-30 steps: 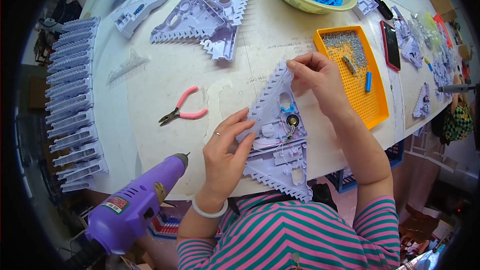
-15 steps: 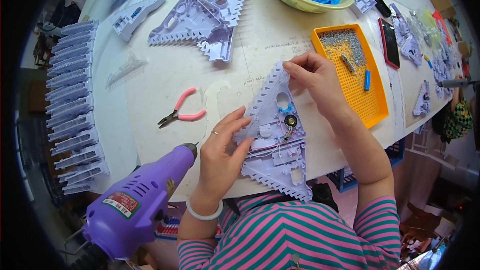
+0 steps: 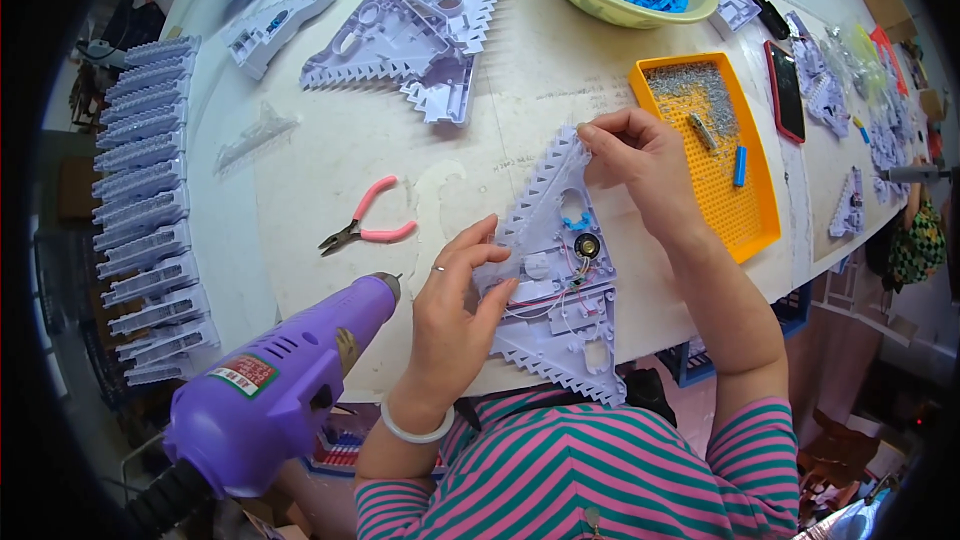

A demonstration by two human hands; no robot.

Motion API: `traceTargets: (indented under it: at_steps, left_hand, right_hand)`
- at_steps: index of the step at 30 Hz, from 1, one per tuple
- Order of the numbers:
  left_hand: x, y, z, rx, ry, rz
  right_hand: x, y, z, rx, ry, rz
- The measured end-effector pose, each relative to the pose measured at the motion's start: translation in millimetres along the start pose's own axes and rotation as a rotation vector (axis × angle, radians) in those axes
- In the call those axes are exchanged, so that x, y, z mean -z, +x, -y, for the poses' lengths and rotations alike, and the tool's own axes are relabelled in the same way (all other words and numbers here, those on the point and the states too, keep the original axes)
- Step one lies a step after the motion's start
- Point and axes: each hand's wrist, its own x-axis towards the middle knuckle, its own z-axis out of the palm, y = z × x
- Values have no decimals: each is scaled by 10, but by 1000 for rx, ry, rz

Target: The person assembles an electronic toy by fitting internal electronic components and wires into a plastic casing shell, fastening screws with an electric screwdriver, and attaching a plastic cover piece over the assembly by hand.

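Observation:
A pale lilac triangular plastic shell (image 3: 556,280) with toothed edges lies open side up at the table's near edge. Inside it are thin wires and a small round black speaker (image 3: 587,246). My left hand (image 3: 455,315) presses flat on the shell's left edge, fingers spread. My right hand (image 3: 630,155) pinches the shell's top corner. A purple glue gun (image 3: 270,390) hangs at the lower left, its nozzle close to my left hand.
Pink-handled pliers (image 3: 365,230) lie left of the shell. An orange tray (image 3: 755,215) of small screws sits to the right. More lilac shells (image 3: 400,35) lie farther back, a yellow bowl (image 3: 610,8) holds blue parts, and stacked grey parts (image 3: 150,210) line the left edge.
The glue gun has swung up and closer to my left hand. The shell has turned slightly while both hands stay on it.

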Motion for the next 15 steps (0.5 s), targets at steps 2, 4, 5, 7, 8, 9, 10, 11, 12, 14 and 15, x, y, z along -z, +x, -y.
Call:
traceTargets:
  at_steps: [2,4,5,7,8,9,10,11,12,14,15]
  left_hand:
    - [-7,23,-24,-67,58,-22]
    - [-1,26,-42,-50,60,-25]
    - [3,24,-45,-33,60,-30]
    - [13,12,-35,-19,62,-33]
    - [18,12,-31,-6,62,-37]
    - [15,15,-44,-3,62,-35]
    - [11,24,-73,-1,73,-39]
    - [10,31,-92,1,83,-42]
    - [8,35,-101,2,82,-41]
    - [-3,49,-113,8,120,-51]
    - [-7,54,-105,2,119,-48]
  right_hand:
    - [-2,3,19,4,22,-14]
    - [15,16,18,-19,1,8]
    - [9,15,19,-20,1,8]
    - [-19,4,20,-4,6,10]
    - [-20,8,25,-5,7,10]
    - [-21,5,25,-2,-9,9]
    - [-21,5,20,1,-26,7]
    - [-19,9,13,-2,-26,7]
    - [-10,15,8,1,-23,7]
    - [8,20,4,4,-21,4]
    - [11,25,9,10,-20,3]
